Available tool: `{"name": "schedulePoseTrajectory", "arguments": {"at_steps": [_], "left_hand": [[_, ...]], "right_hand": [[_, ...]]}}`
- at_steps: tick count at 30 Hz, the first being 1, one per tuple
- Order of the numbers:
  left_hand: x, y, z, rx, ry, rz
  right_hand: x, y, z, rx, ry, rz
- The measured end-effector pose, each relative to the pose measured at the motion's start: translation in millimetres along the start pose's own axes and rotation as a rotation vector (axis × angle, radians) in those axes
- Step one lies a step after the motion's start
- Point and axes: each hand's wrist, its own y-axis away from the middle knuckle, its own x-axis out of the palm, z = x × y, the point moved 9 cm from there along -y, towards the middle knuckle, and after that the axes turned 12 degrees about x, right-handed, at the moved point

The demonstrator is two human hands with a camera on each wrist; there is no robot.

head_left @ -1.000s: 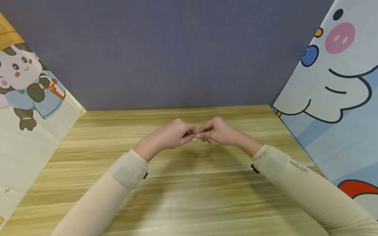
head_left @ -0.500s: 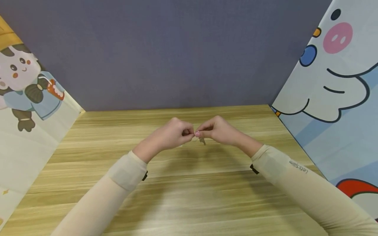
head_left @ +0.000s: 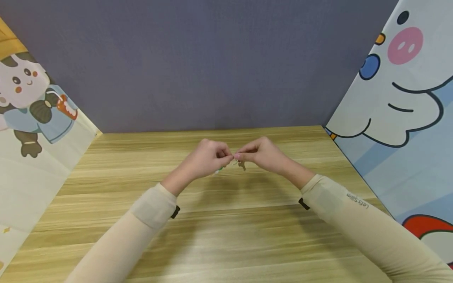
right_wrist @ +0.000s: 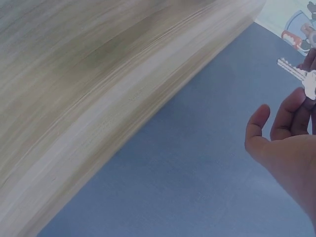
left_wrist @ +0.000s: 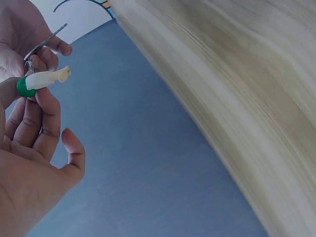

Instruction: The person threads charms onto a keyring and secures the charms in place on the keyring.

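Over the table, my left hand (head_left: 212, 158) and right hand (head_left: 260, 154) meet at the fingertips, pinching a small metal key ring (head_left: 234, 162) between them. A key (head_left: 242, 165) dangles from it just under the right fingers; the right wrist view shows its toothed blade (right_wrist: 291, 69) beside that hand (right_wrist: 291, 131). From the left hand hangs a small white charm with a green end (left_wrist: 42, 81), seen closely in the left wrist view next to the wire ring (left_wrist: 28, 65). The thumbs and fingers hide exactly where each pinches the ring.
A wood-grain table (head_left: 226, 236) lies below both hands. Behind it rises a grey-blue panel (head_left: 212, 63). Cartoon-printed panels stand at the left (head_left: 21, 177) and right (head_left: 417, 157).
Both hands have risen slightly. The key, tilted at first, now hangs below the right fingers, and the charm's green end shows under the left hand.
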Motion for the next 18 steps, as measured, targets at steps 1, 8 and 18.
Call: {"name": "schedulePoseTrajectory", "arguments": {"at_steps": [1,8,18], "left_hand": [[-0.5,0.2,0.1,-0.005,0.0,-0.008],[-2.0,1.9,3.1,-0.017,0.041,-0.069],[-5.0,5.7,9.6,-0.083,0.123,-0.155]], "right_hand": [[-0.3,0.4,-0.1,0.005,-0.01,-0.003],[-1.5,1.5,-2.3,0.026,-0.048,-0.02],[-5.8,1.8,1.8,-0.001,-0.096,-0.094]]}}
